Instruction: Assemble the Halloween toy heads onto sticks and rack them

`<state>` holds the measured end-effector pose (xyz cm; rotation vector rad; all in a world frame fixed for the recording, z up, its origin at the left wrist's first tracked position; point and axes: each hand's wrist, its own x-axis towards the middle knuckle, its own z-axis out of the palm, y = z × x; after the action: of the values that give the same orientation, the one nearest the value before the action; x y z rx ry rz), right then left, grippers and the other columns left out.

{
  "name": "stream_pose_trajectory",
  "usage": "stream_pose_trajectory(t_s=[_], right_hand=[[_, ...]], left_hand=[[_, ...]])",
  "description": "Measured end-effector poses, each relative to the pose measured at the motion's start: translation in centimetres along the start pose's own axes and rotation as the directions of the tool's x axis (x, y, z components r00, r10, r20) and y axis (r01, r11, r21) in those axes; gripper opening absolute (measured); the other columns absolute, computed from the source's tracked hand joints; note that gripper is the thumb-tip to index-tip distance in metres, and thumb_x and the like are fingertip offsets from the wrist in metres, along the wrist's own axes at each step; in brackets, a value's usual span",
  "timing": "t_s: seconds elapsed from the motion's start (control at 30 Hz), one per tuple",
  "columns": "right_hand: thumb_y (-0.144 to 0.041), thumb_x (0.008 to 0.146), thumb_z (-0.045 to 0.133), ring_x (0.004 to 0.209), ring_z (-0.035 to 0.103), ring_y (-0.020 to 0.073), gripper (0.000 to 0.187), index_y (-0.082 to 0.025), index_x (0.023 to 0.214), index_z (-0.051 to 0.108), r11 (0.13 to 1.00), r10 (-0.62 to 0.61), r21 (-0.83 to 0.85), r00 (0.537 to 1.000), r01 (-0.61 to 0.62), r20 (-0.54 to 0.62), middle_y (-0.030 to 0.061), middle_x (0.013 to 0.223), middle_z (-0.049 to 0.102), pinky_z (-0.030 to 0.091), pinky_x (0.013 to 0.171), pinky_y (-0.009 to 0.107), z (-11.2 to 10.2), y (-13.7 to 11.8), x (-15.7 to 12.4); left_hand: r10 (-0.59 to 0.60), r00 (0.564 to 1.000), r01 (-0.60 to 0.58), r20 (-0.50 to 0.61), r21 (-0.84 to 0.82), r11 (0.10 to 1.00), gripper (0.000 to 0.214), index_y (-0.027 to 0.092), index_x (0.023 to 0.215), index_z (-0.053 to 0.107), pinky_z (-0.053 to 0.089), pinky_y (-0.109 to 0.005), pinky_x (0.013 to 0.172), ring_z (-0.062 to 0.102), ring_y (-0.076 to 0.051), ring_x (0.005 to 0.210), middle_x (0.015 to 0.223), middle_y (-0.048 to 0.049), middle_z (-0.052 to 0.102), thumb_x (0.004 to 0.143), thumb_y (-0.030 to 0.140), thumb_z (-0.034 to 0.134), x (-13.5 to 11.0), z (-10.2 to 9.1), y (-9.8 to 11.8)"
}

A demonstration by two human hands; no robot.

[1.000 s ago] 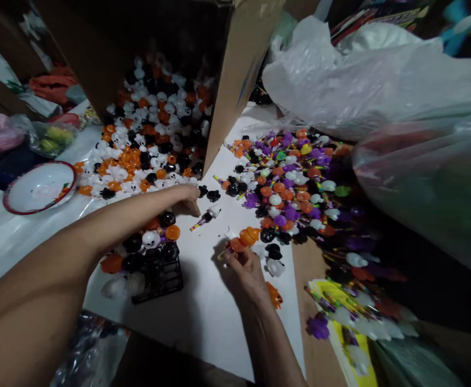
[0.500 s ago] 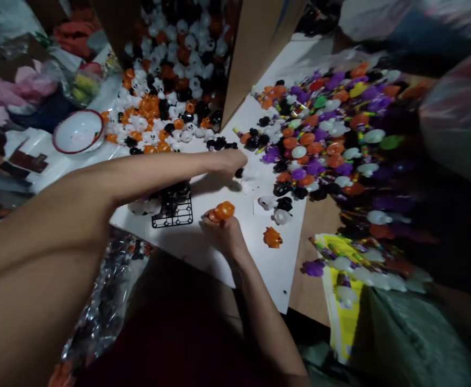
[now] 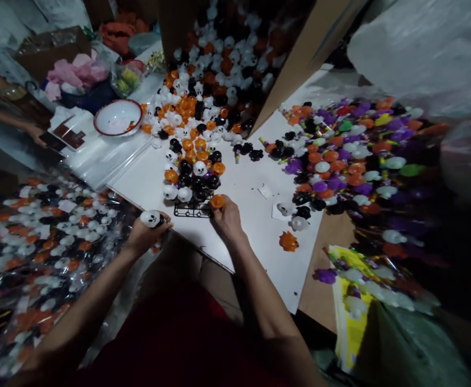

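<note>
Left grip (image 3: 140, 236) near table edge (image 3: 195, 242); right grip (image 3: 227, 220) beside rack (image 3: 185, 212).

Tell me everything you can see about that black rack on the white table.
The black rack is an open grid of thin bars with what look like small rings, apparently plastic. It sits near the near edge of the white table. Its near end is bare; orange, white and black figure toppers crowd and hide the rest. The right hand, holding an orange topper, is at its near right corner; whether they touch is unclear.
</note>
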<state>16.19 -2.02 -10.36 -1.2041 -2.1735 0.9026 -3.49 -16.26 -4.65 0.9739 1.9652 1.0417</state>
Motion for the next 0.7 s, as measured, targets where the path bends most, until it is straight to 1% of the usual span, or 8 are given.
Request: stream_pose_trajectory(t_s=[0.03, 0.1, 0.23, 0.4, 0.47, 0.53, 0.63, 0.7], right_hand=[[-0.026, 0.088, 0.04, 0.081, 0.06, 0.0228, 0.023, -0.015, 0.097, 0.059, 0.999, 0.008, -0.034, 1.0, -0.008, 0.005, 0.0111, 0.092, 0.066, 0.044, 0.073, 0.032, -0.1, -0.1, 0.2], [-0.026, 0.086, 0.042, 0.079, 0.059, 0.0232, 0.021, -0.015, 0.096, 0.058, 0.996, 0.01, -0.091, 1.0, -0.009, 0.013, 0.0117, 0.092, 0.066, 0.044, 0.072, 0.032, -0.2, -0.5, 0.7], [-0.031, 0.085, 0.044, 0.076, 0.057, 0.0226, 0.022, -0.015, 0.092, 0.058, 0.997, -0.005, -0.076, 0.999, 0.008, 0.036, 0.0114, 0.087, 0.066, 0.043, 0.07, 0.032, -0.2, -0.5, 1.2], [-0.039, 0.085, 0.047, 0.072, 0.056, 0.0212, 0.027, -0.015, 0.088, 0.059, 0.999, 0.034, -0.015, 0.998, -0.035, -0.047, 0.01, 0.082, 0.064, 0.042, 0.067, 0.031, 0.3, 0.2, 0.6], [-0.041, 0.085, 0.047, 0.071, 0.055, 0.0201, 0.028, -0.015, 0.088, 0.059, 0.999, 0.046, 0.031, 0.997, -0.044, -0.056, 0.0087, 0.081, 0.063, 0.041, 0.066, 0.031, 0.5, 0.2, 0.3], [-0.042, 0.086, 0.047, 0.071, 0.054, 0.0195, 0.029, -0.016, 0.088, 0.058, 0.997, 0.049, 0.069, 0.997, -0.045, -0.055, 0.0075, 0.081, 0.063, 0.041, 0.066, 0.03, 0.5, 0.1, 0.2], [-0.043, 0.086, 0.047, 0.072, 0.053, 0.0197, 0.028, -0.017, 0.089, 0.058, 0.995, 0.047, 0.088, 0.997, -0.041, -0.061, 0.0064, 0.08, 0.062, 0.041, 0.066, 0.03, 0.5, 0.0, 0.1], [-0.044, 0.087, 0.047, 0.072, 0.053, 0.0196, 0.028, -0.017, 0.089, 0.057, 0.994, 0.051, 0.101, 0.996, -0.043, -0.074, 0.0059, 0.08, 0.061, 0.041, 0.066, 0.03, 0.5, 0.0, 0.0]], left_hand=[[-0.006, 0.998, 0.005, -0.057, -0.031, 1.0, 0.029, 0.016, 0.079, 0.066, 0.055, -0.032, 0.073, 0.067, -0.02, 0.075, 0.08, -0.0059, 0.072, 0.061, 0.036, 0.074, 0.5, 0.5, -0.7], [-0.006, 0.994, -0.004, -0.108, -0.091, 0.996, 0.031, 0.014, 0.08, 0.066, 0.054, -0.032, 0.078, 0.068, -0.021, 0.081, 0.083, -0.0072, 0.073, 0.058, 0.035, 0.075, 1.7, 1.1, -1.1], [-0.025, 0.995, 0.015, -0.091, -0.111, 0.994, 0.03, 0.013, 0.082, 0.067, 0.053, -0.033, 0.084, 0.068, -0.023, 0.087, 0.088, -0.0097, 0.074, 0.06, 0.032, 0.073, 3.2, 1.5, -0.9], [0.017, 0.998, -0.018, -0.058, -0.019, 1.0, 0.028, 0.012, 0.087, 0.07, 0.051, -0.035, 0.09, 0.068, -0.026, 0.095, 0.094, -0.0127, 0.075, 0.068, 0.032, 0.068, 3.4, 1.9, -2.2], [0.045, 0.999, -0.045, -0.018, -0.004, 0.999, 0.031, 0.011, 0.089, 0.071, 0.051, -0.034, 0.089, 0.067, -0.026, 0.097, 0.096, -0.0134, 0.074, 0.069, 0.035, 0.067, 3.5, 1.6, -2.7], [0.075, 0.996, -0.076, 0.057, 0.014, 0.997, 0.036, 0.011, 0.092, 0.072, 0.051, -0.033, 0.088, 0.068, -0.025, 0.096, 0.097, -0.0125, 0.074, 0.07, 0.037, 0.066, 3.7, 1.0, -2.9], [0.117, 0.975, -0.128, 0.186, 0.047, 0.991, 0.037, 0.012, 0.097, 0.072, 0.051, -0.034, 0.089, 0.068, -0.025, 0.094, 0.096, -0.0103, 0.075, 0.071, 0.037, 0.066, 4.2, 0.0, -3.0], [0.13, 0.961, -0.141, 0.242, 0.028, 0.99, 0.037, 0.012, 0.096, 0.073, 0.051, -0.033, 0.089, 0.067, -0.025, 0.094, 0.096, -0.01, 0.075, 0.069, 0.037, 0.067, 4.6, -0.3, -3.1]])
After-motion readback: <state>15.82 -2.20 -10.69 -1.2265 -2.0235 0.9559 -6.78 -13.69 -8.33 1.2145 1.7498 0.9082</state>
